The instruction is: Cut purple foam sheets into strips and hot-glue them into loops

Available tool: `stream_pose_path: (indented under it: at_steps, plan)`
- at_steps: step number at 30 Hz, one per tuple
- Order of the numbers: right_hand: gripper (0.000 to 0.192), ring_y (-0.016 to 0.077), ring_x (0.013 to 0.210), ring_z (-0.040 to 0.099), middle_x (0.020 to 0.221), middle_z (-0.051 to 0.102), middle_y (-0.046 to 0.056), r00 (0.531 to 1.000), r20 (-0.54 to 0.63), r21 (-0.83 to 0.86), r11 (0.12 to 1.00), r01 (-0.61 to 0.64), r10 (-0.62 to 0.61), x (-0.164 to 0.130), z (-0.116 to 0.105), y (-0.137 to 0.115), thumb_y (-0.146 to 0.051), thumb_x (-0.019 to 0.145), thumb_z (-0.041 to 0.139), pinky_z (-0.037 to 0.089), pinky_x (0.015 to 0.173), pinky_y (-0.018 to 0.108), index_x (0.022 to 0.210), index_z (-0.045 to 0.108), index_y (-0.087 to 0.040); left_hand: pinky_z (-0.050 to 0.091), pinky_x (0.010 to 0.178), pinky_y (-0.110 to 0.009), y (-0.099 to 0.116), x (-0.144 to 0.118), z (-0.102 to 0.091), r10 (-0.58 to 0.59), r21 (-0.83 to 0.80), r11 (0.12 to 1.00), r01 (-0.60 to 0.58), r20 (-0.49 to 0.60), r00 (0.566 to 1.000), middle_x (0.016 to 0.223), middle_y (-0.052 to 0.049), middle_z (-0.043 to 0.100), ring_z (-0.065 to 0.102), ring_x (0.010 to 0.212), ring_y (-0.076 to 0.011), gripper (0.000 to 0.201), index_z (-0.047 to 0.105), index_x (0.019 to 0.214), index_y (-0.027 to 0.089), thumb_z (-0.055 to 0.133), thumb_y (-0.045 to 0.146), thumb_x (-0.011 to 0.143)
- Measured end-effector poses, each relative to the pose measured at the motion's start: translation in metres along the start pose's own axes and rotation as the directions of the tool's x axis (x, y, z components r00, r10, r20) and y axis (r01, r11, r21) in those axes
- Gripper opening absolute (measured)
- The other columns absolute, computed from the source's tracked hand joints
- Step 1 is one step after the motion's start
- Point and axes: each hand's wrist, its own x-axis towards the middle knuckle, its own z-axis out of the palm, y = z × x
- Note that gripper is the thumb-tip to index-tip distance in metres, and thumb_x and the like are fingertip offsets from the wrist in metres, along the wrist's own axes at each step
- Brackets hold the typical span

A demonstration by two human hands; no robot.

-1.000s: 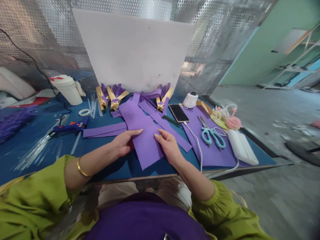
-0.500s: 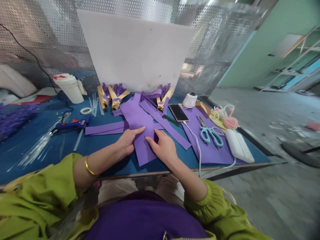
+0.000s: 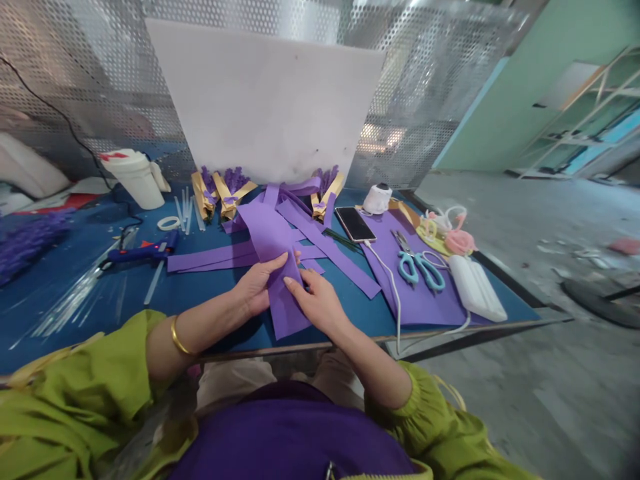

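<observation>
A wide purple paper strip (image 3: 267, 230) is held between my two hands near the table's front edge. My left hand (image 3: 260, 283) grips its left side, thumb on top and fingers underneath. From the right, my right hand (image 3: 317, 297) pinches the other side, its thumb pressing on the face. The strip bulges upward beyond my thumbs, and its near end hangs toward the table edge. Underneath and around it lie narrower purple strips (image 3: 333, 250). Whether anything else is tucked beneath the strip is hidden.
Small lavender bouquets (image 3: 233, 193) stand at the back. Left are a white cup (image 3: 135, 177), a tape roll (image 3: 169, 223), glue sticks (image 3: 186, 210) and a blue glue gun (image 3: 140, 252). Right are a phone (image 3: 355, 224), blue-handled scissors (image 3: 420, 270), a spool (image 3: 377, 199) and a white power bank (image 3: 477, 288).
The wide strip has gone from lying nearly flat to being lifted and curved. My hands have drawn closer together, and my left fingertips now show behind the strip.
</observation>
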Motion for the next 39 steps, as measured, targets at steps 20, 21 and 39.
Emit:
stream_pose_path:
  at_steps: [20, 21, 39]
  plan:
    - [0.039, 0.0127, 0.058, 0.038, 0.061, 0.044, -0.004, 0.998, -0.028, 0.166, 0.985, 0.053, -0.049, -0.015, 0.016, -0.004, -0.042, 0.099, 0.043, 0.027, 0.058, 0.026, 0.065, 0.039, -0.023, 0.06, 0.062, -0.029, 0.041, 0.016, -0.008, 0.131, -0.175, 0.973, -0.147, -0.098, 0.987, 0.075, -0.006, 0.075, 0.07, 0.062, -0.0174, 0.021, 0.071, 0.095, 0.013, 0.069, 0.033, 0.089]
    - [0.039, 0.0126, 0.058, 0.038, 0.061, 0.044, -0.004, 0.999, -0.027, 0.165, 0.985, 0.048, -0.044, -0.016, 0.018, -0.003, -0.042, 0.099, 0.043, 0.027, 0.058, 0.026, 0.065, 0.039, -0.023, 0.061, 0.064, -0.031, 0.042, 0.017, -0.008, 0.127, -0.16, 0.977, -0.142, -0.102, 0.987, 0.074, -0.006, 0.075, 0.07, 0.062, -0.0179, 0.02, 0.072, 0.095, 0.013, 0.07, 0.032, 0.089]
    - [0.036, 0.0144, 0.056, 0.042, 0.059, 0.051, -0.002, 0.995, -0.084, -0.095, 0.994, 0.052, -0.06, 0.002, 0.006, -0.005, -0.036, 0.099, 0.045, 0.026, 0.057, 0.028, 0.065, 0.042, -0.023, 0.057, 0.059, -0.022, 0.043, 0.009, -0.008, 0.27, 0.053, 0.962, -0.267, -0.067, 0.96, 0.071, -0.002, 0.073, 0.067, 0.058, -0.0123, 0.002, 0.069, 0.087, 0.012, 0.068, 0.013, 0.085]
